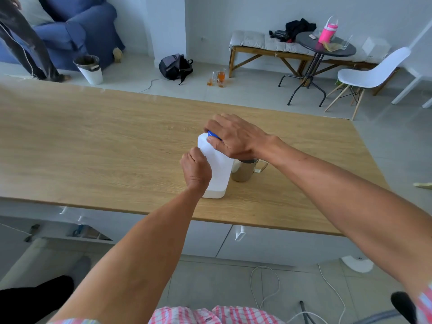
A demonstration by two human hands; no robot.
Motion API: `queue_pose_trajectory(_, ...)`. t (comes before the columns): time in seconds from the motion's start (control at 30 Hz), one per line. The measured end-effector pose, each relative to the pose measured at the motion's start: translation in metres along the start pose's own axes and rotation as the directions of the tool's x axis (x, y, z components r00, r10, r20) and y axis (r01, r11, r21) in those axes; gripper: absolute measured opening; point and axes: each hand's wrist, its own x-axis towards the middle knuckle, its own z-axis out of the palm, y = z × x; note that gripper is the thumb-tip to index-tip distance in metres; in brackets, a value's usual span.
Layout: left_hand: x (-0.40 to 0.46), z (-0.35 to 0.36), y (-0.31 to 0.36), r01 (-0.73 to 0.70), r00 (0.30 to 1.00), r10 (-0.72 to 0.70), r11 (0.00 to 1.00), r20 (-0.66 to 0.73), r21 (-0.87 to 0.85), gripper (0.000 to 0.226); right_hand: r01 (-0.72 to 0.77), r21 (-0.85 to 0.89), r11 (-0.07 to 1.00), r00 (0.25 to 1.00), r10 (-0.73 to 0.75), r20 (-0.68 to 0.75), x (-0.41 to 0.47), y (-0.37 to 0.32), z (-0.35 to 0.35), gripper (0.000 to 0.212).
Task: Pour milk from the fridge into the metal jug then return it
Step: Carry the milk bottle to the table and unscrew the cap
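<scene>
1. Standing upright on the wooden counter (117,141), near its front edge: a white plastic milk bottle (218,169), topped with a blue cap (214,135)
2. Gripping the bottle's near left side with the left hand (196,170), fingers curled round what looks like the handle, thumb side facing up
3. Covering the cap from above with the right hand (233,136), fingers and thumb curled round the blue rim, wrist reaching in from the right
4. Showing only a sliver of the cap between thumb and forefinger, so not telling whether it is seated tight or loosened
5. Sitting just beside the bottle on its right, touching or almost touching it: the metal jug (245,170), upright, handle pointing right, partly hidden under the right wrist
6. Not revealing the jug's contents, the opening being mostly covered by the hand and bottle
7. Stretching both bare forearms forward over the counter's front edge, with a pink checked shirt (210,315) at the bottom of the view
8. Lying beyond the counter on the tiled floor: a dark backpack (175,66), a few glasses with amber liquid (218,78), and a white bin (90,69)
9. Standing further back: a blue armchair (77,29) at the left, a cushioned wooden bench (257,45), a round dark table (327,46) carrying a pink bottle (328,32), and a white chair (371,73) at the right
10. Trailing across the floor under the counter: white cables (264,286)
</scene>
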Motion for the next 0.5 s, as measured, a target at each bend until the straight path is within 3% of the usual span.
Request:
queue_pose_trajectory(0.13,-0.001,0.0,-0.001,-0.001,1.0,0.001,1.0,-0.001,-0.004,0.027,-0.009,0.141,0.99,0.998,-0.001,0.071,-0.005,-0.005,-0.009,0.05)
queue_pose_trajectory(0.23,-0.001,-0.001,0.0,0.018,1.0,-0.018,0.999,0.002,-0.031,0.031,-0.117,0.074,0.99,0.992,0.112,0.062,-0.005,-0.011,-0.012,0.063)
queue_pose_trajectory(0.3,-0.001,-0.001,0.001,0.019,1.0,-0.019,1.0,0.006,-0.019,0.035,-0.271,-0.091,0.958,0.96,0.276,0.05,-0.001,-0.013,-0.012,0.06)
queue_pose_trajectory(0.37,-0.003,-0.001,0.002,0.009,1.0,-0.009,1.0,0.012,-0.028,0.032,-0.343,-0.147,0.928,0.934,0.354,0.053,0.002,-0.013,-0.014,0.056)
queue_pose_trajectory(0.5,-0.001,0.0,0.0,0.032,0.999,-0.032,0.999,0.003,-0.04,0.028,-0.234,0.002,0.972,0.964,0.232,0.129,0.006,-0.015,-0.019,0.03)
